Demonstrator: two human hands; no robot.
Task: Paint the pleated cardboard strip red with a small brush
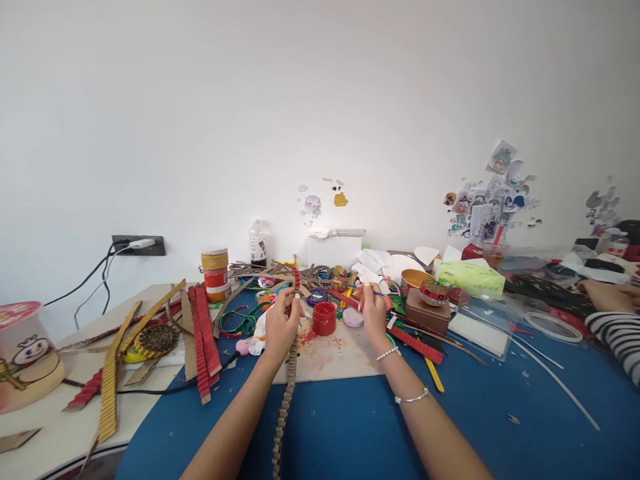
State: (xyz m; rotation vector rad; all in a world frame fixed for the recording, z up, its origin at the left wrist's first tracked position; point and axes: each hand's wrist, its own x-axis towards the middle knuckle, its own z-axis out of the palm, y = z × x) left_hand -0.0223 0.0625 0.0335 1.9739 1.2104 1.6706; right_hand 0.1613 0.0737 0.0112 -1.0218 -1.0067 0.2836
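My left hand [283, 321] is closed on a long corrugated cardboard strip [285, 408]. The strip's upper end is painted red, and its bare brown length hangs down past the table edge. My right hand [373, 313] pinches a thin blue paintbrush [383, 294]; its tip is too small to make out. Between both hands stands an open jar of red paint [325, 320], with a pale pink lid [353, 317] beside it. Under them lies a paint-stained white board [345, 368].
Red and yellow corrugated strips [203, 347] lie to the left, near stacked paint jars [215, 275]. To the right are a brown box [428, 312], a tissue pack [470, 279] and white strips. Another person's striped sleeve [613, 337] shows at far right.
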